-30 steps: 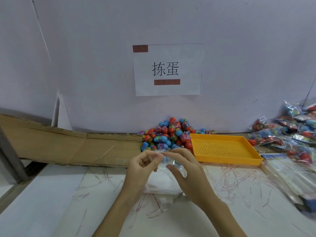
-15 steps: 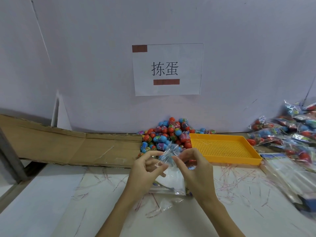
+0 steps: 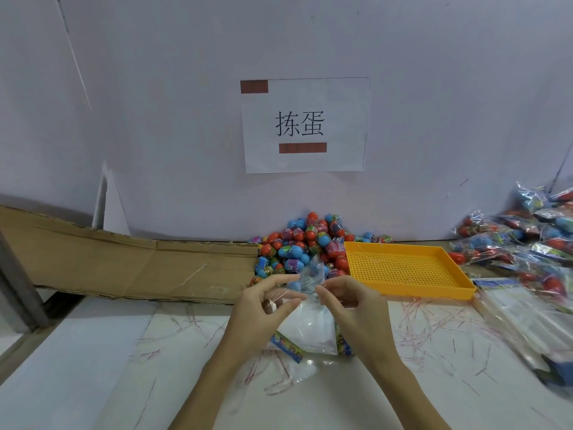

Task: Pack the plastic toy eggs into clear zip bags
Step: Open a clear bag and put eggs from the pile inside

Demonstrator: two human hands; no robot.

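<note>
clear plastic bag (image 3: 305, 282) is being pinched at its mouth by the left hand (image 3: 263, 311) and right hand (image 3: 352, 308), near the egg pile (image 3: 302, 243) at the far wall, left of the orange tray (image 3: 409, 266). thin film may be slipping, leaving the mouth closed.

Glossy plastic eggs (image 3: 302, 243), perforated matt plastic tray (image 3: 403, 268), creased rough cardboard (image 3: 124, 265), clear shiny film bag (image 3: 310, 308).
</note>
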